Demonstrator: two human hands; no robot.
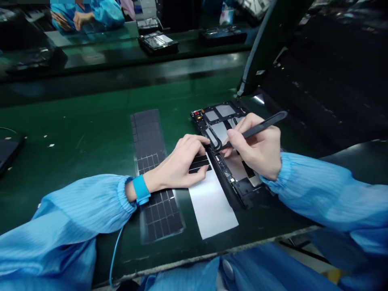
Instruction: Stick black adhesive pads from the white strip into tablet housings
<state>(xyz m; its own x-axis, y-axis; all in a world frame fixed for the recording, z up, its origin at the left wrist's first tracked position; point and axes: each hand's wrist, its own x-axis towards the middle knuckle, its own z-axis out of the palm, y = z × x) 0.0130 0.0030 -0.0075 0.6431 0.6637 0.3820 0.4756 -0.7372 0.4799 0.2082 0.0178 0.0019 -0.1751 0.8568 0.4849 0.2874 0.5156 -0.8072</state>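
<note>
My right hand (257, 147) grips a pair of black tweezers (265, 124), whose lower end reaches down to an opened tablet-like device (235, 163) with its inside parts exposed. The tool's tip is close to the device's left side. My left hand (182, 159) lies palm down, thumb apart from the other fingers, and its index fingertip is at the device's left edge. Beneath that hand is a white sheet (214, 206) bearing black strips (200, 163). Under the left wrist runs a clear sheet of black rectangular pieces (160, 214). The palm hides part of both sheets.
A blue wrist strap (141, 189) with a cord is on my left wrist. Black cloth (327, 81) and a slanted post (257, 48) stand at the right. Across the line are more opened devices (159, 41) and a co-worker's hands (81, 19). A dark object (9, 149) lies far left.
</note>
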